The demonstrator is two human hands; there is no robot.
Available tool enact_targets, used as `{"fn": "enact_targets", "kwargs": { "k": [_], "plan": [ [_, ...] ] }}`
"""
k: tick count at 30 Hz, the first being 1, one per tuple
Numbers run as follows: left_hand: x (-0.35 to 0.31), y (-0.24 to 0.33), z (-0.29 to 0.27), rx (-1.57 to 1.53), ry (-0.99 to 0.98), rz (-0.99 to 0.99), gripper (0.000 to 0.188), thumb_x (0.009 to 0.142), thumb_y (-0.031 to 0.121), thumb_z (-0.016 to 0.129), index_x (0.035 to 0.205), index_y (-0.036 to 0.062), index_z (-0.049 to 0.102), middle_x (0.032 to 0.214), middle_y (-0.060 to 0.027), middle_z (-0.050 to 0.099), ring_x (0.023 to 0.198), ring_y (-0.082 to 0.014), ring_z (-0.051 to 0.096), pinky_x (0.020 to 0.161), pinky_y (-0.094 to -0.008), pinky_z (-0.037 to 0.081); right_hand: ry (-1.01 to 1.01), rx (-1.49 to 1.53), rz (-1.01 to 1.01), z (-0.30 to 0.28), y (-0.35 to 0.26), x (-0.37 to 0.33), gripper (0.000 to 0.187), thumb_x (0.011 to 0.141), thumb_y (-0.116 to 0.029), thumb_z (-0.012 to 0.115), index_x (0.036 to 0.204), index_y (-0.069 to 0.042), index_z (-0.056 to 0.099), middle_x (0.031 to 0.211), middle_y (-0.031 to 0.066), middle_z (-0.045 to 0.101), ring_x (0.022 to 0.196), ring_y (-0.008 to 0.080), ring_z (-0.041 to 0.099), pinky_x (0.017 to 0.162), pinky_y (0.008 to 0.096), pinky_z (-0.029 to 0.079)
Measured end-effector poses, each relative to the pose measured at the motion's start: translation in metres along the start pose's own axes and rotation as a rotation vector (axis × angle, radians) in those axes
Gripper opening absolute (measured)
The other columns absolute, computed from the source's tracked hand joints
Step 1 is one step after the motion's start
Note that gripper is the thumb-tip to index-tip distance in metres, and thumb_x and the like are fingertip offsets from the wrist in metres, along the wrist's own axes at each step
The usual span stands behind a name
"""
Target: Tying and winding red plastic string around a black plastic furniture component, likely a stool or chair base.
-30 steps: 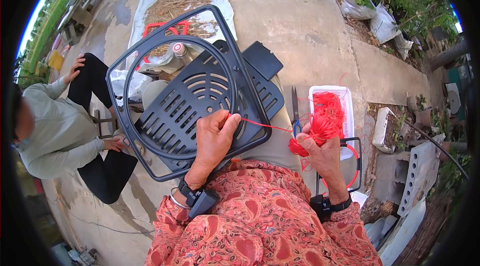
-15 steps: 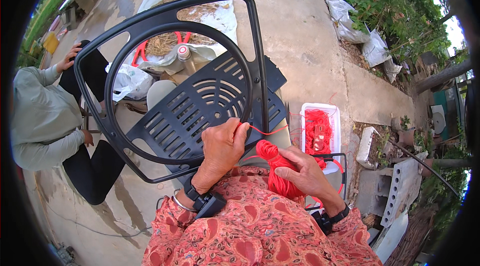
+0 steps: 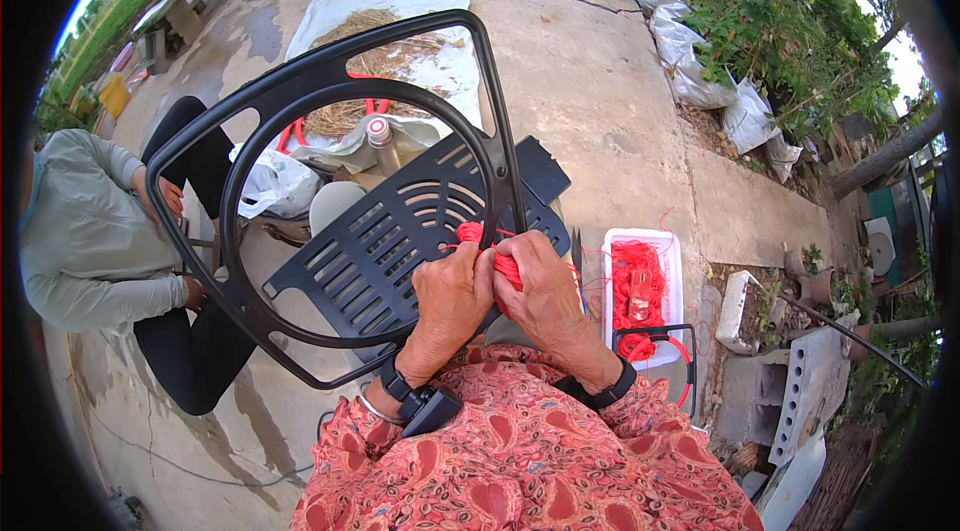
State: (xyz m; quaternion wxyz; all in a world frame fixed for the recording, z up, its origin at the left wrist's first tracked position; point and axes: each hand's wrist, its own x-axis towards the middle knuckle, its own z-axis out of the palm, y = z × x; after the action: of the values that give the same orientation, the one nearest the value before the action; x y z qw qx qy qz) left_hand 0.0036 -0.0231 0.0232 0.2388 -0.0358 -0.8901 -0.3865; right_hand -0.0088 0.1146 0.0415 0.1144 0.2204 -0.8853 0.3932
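Note:
A black frame [image 3: 497, 146] with rounded corners and a round inner ring stands tilted in front of me. My left hand [image 3: 447, 293] is closed at the lower right of the ring, beside the bundle's tip. Next to it, touching it, my right hand [image 3: 541, 289] grips a bundle of red cord [image 3: 508, 273]. The bundle passes by the ring's bar: one end shows above my left fist, the rest between my hands. Fingers hide much of it. Behind the ring lies a dark slotted plastic panel [image 3: 350, 253].
To the right, a white tray [image 3: 676, 281] holds tangled red cord and a clear object. A seated person [image 3: 85, 231] is at the left. Beyond the panel are a bottle [image 3: 380, 137], a white plastic bag [image 3: 280, 181] and a sheet [image 3: 450, 66] with dried stalks. Blocks [image 3: 797, 381] stand far right.
My right hand has moved up and left with the bundle to the ring, meeting my left hand. One end of the bundle now shows inside the ring. The frame has dropped slightly in view.

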Motion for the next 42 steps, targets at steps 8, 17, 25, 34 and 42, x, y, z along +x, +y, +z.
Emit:
{"fn": "enact_targets", "kwargs": {
  "k": [8, 17, 25, 34, 42],
  "plan": [
    [-0.011, -0.007, 0.011, -0.007, -0.056, -0.089, 0.024, 0.09, 0.022, 0.064, 0.073, 0.0059, 0.058, 0.055, -0.0162, 0.057, 0.053, -0.0371, 0.06, 0.049, -0.0461, 0.044, -0.123, -0.01, -0.012, -0.009, 0.021, -0.015, 0.037, 0.08, -0.004, 0.067, 0.115, 0.0, 0.055, 0.101, 0.016, 0.058, 0.095, 0.0349, 0.06, 0.077, 0.0432, 0.05],
    [-0.013, -0.024, 0.021, -0.077, -0.038, -0.185, 0.029, 0.089, 0.026, 0.065, 0.071, 0.0047, 0.059, 0.057, -0.0189, 0.057, 0.055, -0.0407, 0.059, 0.049, -0.0485, 0.043, -0.112, -0.034, -0.208, -0.009, 0.008, 0.016, 0.031, 0.082, -0.003, 0.065, 0.112, -0.001, 0.058, 0.113, 0.0176, 0.06, 0.105, 0.0351, 0.058, 0.083, 0.0392, 0.05],
    [-0.02, -0.008, 0.029, -0.078, -0.123, -0.13, 0.023, 0.089, 0.022, 0.062, 0.075, 0.0042, 0.062, 0.058, -0.022, 0.059, 0.055, -0.0409, 0.062, 0.052, -0.0504, 0.048, -0.479, -0.563, -0.121, 0.003, 0.007, 0.07, 0.031, 0.079, -0.031, 0.074, 0.095, -0.006, 0.067, 0.073, 0.0161, 0.067, 0.069, 0.033, 0.068, 0.059, 0.0425, 0.051],
    [-0.023, -0.01, 0.026, -0.011, -0.215, -0.132, 0.021, 0.087, 0.024, 0.064, 0.079, 0.0038, 0.066, 0.06, -0.0222, 0.061, 0.058, -0.0407, 0.062, 0.054, -0.0499, 0.048, -0.364, -0.41, -0.102, 0.012, -0.005, 0.1, 0.031, 0.077, -0.031, 0.075, 0.09, -0.005, 0.067, 0.072, 0.016, 0.066, 0.069, 0.0343, 0.067, 0.061, 0.0432, 0.053],
    [-0.026, -0.015, 0.028, -0.044, -0.182, -0.103, 0.021, 0.086, 0.022, 0.063, 0.079, 0.0022, 0.066, 0.059, -0.0214, 0.06, 0.055, -0.0405, 0.062, 0.052, -0.0501, 0.048, -0.416, -0.494, -0.164, 0.05, 0.002, 0.086, 0.048, 0.067, -0.027, 0.084, 0.1, -0.003, 0.059, 0.1, 0.0125, 0.056, 0.099, 0.0301, 0.058, 0.077, 0.0388, 0.053]
  ]
}}
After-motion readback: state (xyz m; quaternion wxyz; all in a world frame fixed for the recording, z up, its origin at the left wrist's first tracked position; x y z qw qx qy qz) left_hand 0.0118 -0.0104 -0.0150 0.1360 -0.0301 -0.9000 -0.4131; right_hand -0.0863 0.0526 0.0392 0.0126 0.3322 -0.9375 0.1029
